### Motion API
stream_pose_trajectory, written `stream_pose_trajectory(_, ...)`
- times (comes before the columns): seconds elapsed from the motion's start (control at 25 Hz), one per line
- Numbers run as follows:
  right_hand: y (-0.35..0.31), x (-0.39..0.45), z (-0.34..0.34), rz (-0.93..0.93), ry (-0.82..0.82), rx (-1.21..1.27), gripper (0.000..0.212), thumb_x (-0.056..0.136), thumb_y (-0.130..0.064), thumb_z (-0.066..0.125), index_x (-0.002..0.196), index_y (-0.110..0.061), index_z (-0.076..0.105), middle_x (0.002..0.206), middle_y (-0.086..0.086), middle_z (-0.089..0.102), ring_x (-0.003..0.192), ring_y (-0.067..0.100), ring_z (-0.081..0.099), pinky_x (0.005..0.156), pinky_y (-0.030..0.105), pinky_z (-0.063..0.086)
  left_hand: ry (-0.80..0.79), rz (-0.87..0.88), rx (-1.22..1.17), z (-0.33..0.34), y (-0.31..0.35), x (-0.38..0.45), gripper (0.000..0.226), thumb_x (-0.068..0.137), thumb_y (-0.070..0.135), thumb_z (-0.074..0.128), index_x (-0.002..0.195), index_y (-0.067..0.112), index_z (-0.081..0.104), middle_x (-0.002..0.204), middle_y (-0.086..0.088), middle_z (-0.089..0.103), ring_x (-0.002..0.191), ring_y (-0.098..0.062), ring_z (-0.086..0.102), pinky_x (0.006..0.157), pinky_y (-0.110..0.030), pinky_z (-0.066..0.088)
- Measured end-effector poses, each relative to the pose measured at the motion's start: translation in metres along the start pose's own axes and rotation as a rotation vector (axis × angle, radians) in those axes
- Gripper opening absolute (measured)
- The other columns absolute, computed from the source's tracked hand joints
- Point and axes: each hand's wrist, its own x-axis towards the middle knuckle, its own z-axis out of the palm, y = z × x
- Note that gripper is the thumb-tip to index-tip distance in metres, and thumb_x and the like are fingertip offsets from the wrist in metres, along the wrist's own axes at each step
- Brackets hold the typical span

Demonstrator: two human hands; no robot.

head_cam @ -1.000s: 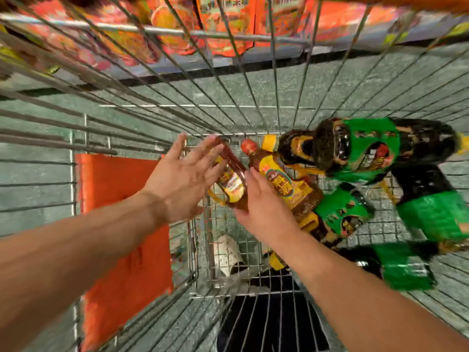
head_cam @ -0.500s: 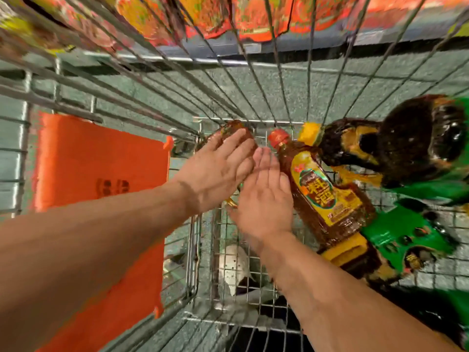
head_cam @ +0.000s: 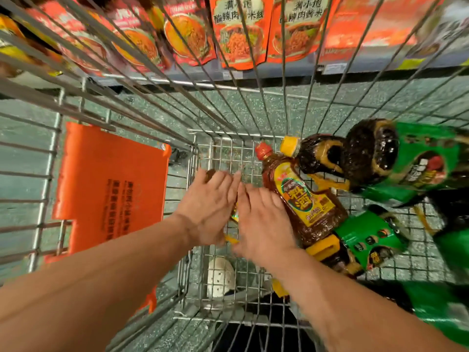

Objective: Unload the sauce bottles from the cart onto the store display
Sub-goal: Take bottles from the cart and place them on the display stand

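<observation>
Two bare forearms reach down from the near edge into a wire cart, and the hands meet side by side at its floor. The left hand lies with its fingers straight and close together, palm turned toward the right hand. The right hand lies the same way, fingers extended and pressed toward the left. Between the two palms sits a small bottle, almost wholly covered; only slivers of yellow label and a dark tip past the left fingertips show, so whether either hand truly grips it cannot be told.

Just below the hands, under the cart's mesh, a white perforated shoe shows on the floor.

Touching the right side of the right hand lies a brown sauce bottle with a red cap and yellow label, on its side, cap pointing away. Beyond it to the right, dark bottles with green wrappers lie heaped on the cart floor, one with a yellow cap just beside the red cap.

Left of the left hand, outside the wire wall, hangs an orange panel with dark printed text.

Farthest off, past the cart's far wall, a shelf carries a row of red pouches printed with pictures of food.
</observation>
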Motion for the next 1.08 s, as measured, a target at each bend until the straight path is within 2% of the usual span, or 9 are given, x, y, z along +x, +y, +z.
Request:
stream_pose_trajectory(0.2,-0.009,-0.058,-0.065,-0.077,-0.108,0.025,0.114,0.064,-0.054,0.076,0.147,0.002,0.022,0.141,0.018,0.04,0.127,0.033,0.037,0.106,0.042,0.036,-0.123,0.033,-0.166,-0.056,0.007,-0.057,0.122,0.063,0.078,0.06,0.151,0.006,0.013,0.141,-0.01,0.033,0.127,-0.031,0.027,0.106,-0.054,0.024)
stream_pose_trajectory(0.4,-0.012,-0.115,-0.187,-0.166,-0.094,0.11,0.123,0.069,-0.058,0.072,0.151,-0.003,0.001,0.153,0.015,0.017,0.14,0.033,0.013,0.118,0.039,0.011,-0.059,0.111,-0.265,-0.163,-0.03,-0.121,0.12,0.061,0.078,0.061,0.146,0.003,0.022,0.149,-0.013,0.031,0.14,-0.027,0.026,0.117,-0.043,0.022)
stream_pose_trajectory(0.56,-0.019,-0.175,-0.301,-0.19,-0.077,0.17,0.12,0.074,-0.064,0.067,0.152,-0.009,-0.007,0.158,0.006,0.01,0.145,0.024,0.004,0.117,0.032,0.001,0.222,0.175,-0.342,-0.253,-0.063,-0.189,0.113,0.044,0.081,0.064,0.131,0.011,0.047,0.11,-0.002,0.055,0.102,-0.022,0.055,0.096,-0.031,0.046)
stream_pose_trajectory(0.72,-0.031,-0.243,-0.353,0.103,0.371,0.143,0.13,0.055,-0.096,0.035,0.152,-0.011,0.015,0.153,0.008,0.031,0.141,0.025,0.025,0.116,0.041,-0.005,0.33,0.023,-0.477,-0.326,-0.071,-0.241,0.114,0.052,0.081,0.061,0.145,0.023,0.031,0.122,-0.001,0.052,0.114,-0.022,0.053,0.098,-0.03,0.043)
stream_pose_trajectory(0.84,-0.061,-0.295,-0.365,0.558,0.804,0.649,0.127,0.059,-0.092,0.04,0.153,-0.011,0.012,0.153,0.013,0.03,0.141,0.027,0.03,0.116,0.041,0.023,0.475,-0.022,-0.618,-0.379,-0.062,-0.264,0.118,0.049,0.084,0.055,0.145,0.021,0.03,0.128,-0.003,0.05,0.121,-0.024,0.049,0.101,-0.032,0.041)
stream_pose_trajectory(0.92,-0.078,-0.324,-0.382,0.694,0.812,1.032,0.1,0.058,-0.088,0.051,0.139,-0.028,0.045,0.132,0.001,0.057,0.123,0.019,0.052,0.102,0.041,0.042,0.566,-0.021,-0.665,-0.413,-0.042,-0.28,0.121,0.045,0.085,0.05,0.145,0.02,0.029,0.129,-0.005,0.051,0.121,-0.025,0.049,0.1,-0.036,0.043)
stream_pose_trajectory(0.96,-0.079,-0.341,-0.39,0.723,0.838,1.087,0.065,0.06,-0.079,0.055,0.107,-0.035,0.065,0.101,-0.009,0.07,0.097,0.014,0.063,0.086,0.039,0.049,0.601,-0.005,-0.662,-0.43,-0.028,-0.287,0.121,0.044,0.085,0.047,0.145,0.021,0.027,0.13,-0.004,0.051,0.121,-0.026,0.049,0.098,-0.038,0.045)
stream_pose_trajectory(1.0,-0.079,-0.356,-0.399,0.742,0.895,1.081,0.037,0.063,-0.065,0.058,0.078,-0.032,0.066,0.069,-0.014,0.065,0.07,0.01,0.06,0.07,0.035,0.048,0.632,0.025,-0.661,-0.445,-0.013,-0.295,0.122,0.043,0.085,0.045,0.145,0.021,0.026,0.131,-0.003,0.05,0.122,-0.025,0.049,0.096,-0.039,0.045)
stream_pose_trajectory(1.08,-0.081,-0.397,-0.414,0.826,1.012,1.005,0.019,0.066,-0.042,0.06,0.06,-0.024,0.058,0.046,-0.011,0.05,0.047,0.008,0.041,0.054,0.032,0.039,0.652,0.149,-0.679,-0.471,0.02,-0.309,0.124,0.039,0.084,0.044,0.144,0.021,0.026,0.131,-0.003,0.049,0.122,-0.024,0.048,0.095,-0.039,0.045)
